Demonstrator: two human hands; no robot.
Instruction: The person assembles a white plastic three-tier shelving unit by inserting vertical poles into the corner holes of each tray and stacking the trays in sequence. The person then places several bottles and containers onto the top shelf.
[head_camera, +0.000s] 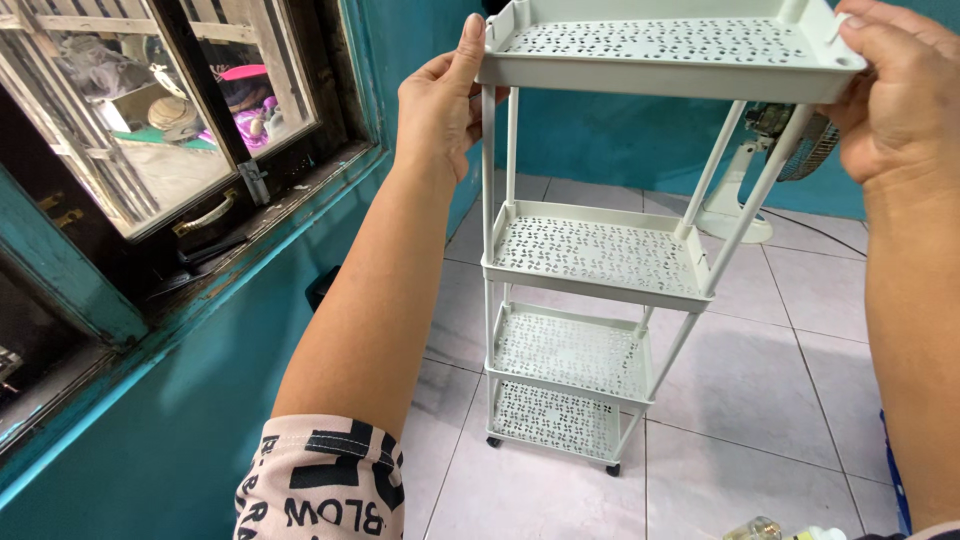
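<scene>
Up near the top of the view, both hands grip the top tray (660, 60) of a tall white rack (585, 300). The left hand (440, 105) clasps the tray's left end, thumb lying upright against the corner and the other fingers curled behind the rim, mostly hidden. The right hand (900, 100) closes over the right corner, fingers wrapped on the edge beside a post socket. The tray is perforated with small leaf-shaped holes and sits on thin white poles (500, 150) that run down to three more trays (590, 260) of the same kind. Small black wheels (612, 468) at the base rest on the pale tiled floor (760, 380). Behind the rack a white fan (770, 150) stands against the teal wall (600, 140). A window (150, 120) with a dark frame fills the left side.
</scene>
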